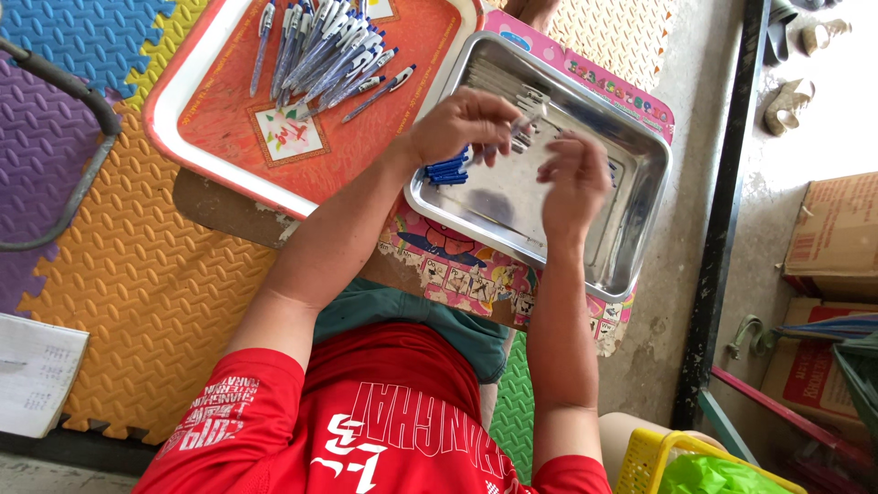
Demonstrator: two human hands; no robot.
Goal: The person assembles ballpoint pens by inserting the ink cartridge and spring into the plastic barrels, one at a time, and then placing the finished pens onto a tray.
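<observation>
pens (320, 46) cut off at top, yellow basket (645, 453) cropped

At the right edge of the frame, about mid-height, stands a brown cardboard box (837, 233) with red printing on its face; its top flap is folded over. Below it, toward the lower right, a second brown cardboard box (805, 370) shows a red printed panel and is partly hidden by a blue folded thing lying across it. At the left edge, low in the frame, lies a white printed sheet (37, 370), rectangular, with faint grey columns of print, resting on the orange foam floor mat (155, 274).
</observation>
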